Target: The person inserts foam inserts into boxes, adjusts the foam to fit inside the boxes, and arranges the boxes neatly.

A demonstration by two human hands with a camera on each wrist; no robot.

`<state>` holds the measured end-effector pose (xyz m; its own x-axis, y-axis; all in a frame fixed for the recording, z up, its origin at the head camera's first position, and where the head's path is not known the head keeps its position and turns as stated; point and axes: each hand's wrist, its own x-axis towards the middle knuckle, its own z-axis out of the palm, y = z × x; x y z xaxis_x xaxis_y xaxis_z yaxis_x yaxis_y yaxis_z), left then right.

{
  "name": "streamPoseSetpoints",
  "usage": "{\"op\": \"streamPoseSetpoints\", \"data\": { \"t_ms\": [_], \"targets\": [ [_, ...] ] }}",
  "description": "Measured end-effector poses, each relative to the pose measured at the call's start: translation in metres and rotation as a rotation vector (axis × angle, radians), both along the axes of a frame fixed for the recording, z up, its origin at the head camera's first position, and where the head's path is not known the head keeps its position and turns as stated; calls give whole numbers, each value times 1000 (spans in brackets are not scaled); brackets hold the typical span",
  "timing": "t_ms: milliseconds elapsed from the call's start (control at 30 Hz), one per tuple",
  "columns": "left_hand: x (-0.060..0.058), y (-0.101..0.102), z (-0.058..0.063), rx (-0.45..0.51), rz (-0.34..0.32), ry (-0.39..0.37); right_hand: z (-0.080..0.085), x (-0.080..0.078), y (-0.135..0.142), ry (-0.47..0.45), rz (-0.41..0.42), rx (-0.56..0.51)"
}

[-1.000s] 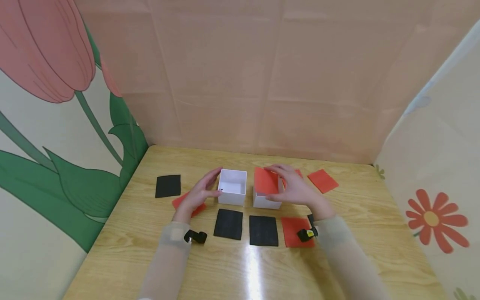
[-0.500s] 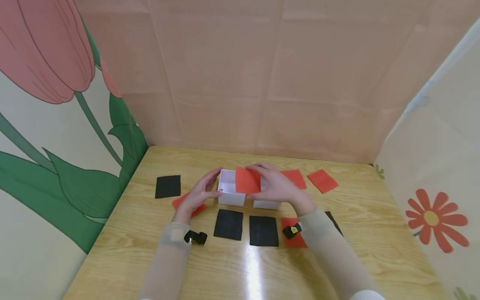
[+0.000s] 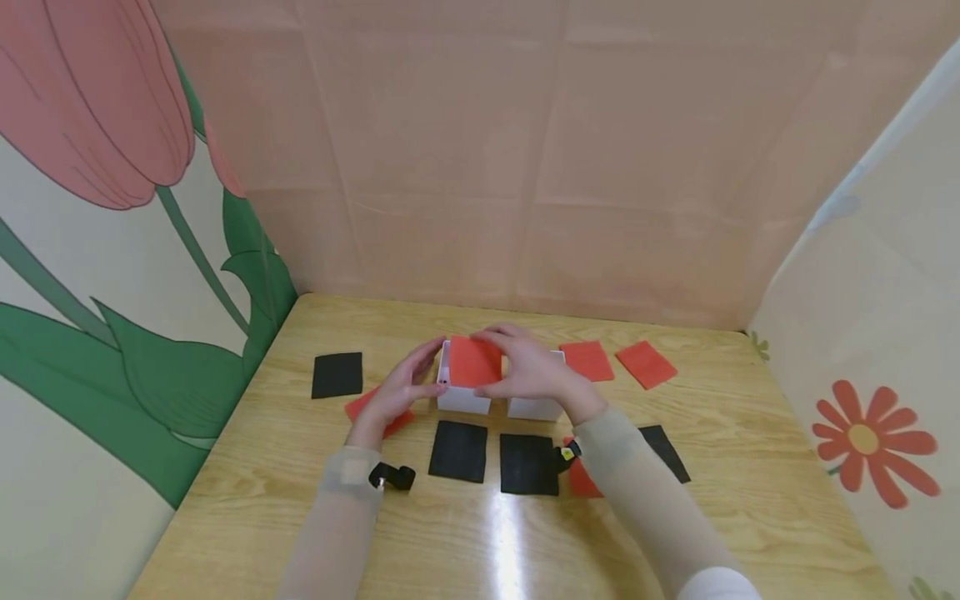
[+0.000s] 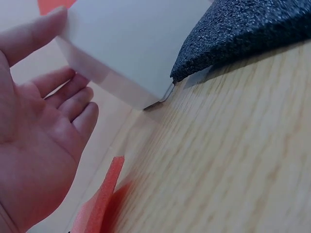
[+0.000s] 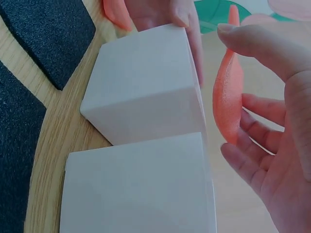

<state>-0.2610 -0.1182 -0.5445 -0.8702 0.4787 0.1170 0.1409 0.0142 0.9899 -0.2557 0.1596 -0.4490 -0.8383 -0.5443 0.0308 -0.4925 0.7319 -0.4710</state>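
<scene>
My right hand [image 3: 534, 367] pinches a red foam square [image 3: 474, 362] by its edges, thumb at the near side and fingers at the far side. In the right wrist view the foam square [image 5: 228, 94] bows between thumb and fingertips, just above the rim of the left white box [image 3: 462, 402]. Beside that box is my left hand [image 3: 401, 387], its thumb at the front corner and its fingers round the left side. The left wrist view shows the thumb against the box [image 4: 121, 43]. A second white box [image 3: 534, 409] stands close on the right, partly behind my right hand.
Black foam squares lie at the front [image 3: 458, 451], front middle [image 3: 528, 464], far left [image 3: 337, 375] and right [image 3: 666, 452]. Red squares lie at the back right [image 3: 587, 360], far right [image 3: 647, 364], under my left wrist [image 3: 397, 423] and beside my right sleeve [image 3: 583, 482].
My right hand has carried the red foam square left, from above the right white box to above the left one. My left hand has stayed at the left box.
</scene>
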Motion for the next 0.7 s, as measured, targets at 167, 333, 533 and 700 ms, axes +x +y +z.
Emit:
{"op": "streamPoseSetpoints", "data": {
  "t_ms": [167, 333, 533, 700],
  "targets": [
    [0, 1, 0, 0, 1, 5, -4, -3, -3, -1, 0, 11],
    [-2, 2, -2, 3, -3, 10, -6, -5, -6, 0, -15, 33],
    [-2, 1, -3, 7, -13, 28, -7, -8, -13, 23, -25, 75],
    [-2, 0, -3, -8, -16, 40, -6, -11, -18, 27, -26, 96]
  ]
}}
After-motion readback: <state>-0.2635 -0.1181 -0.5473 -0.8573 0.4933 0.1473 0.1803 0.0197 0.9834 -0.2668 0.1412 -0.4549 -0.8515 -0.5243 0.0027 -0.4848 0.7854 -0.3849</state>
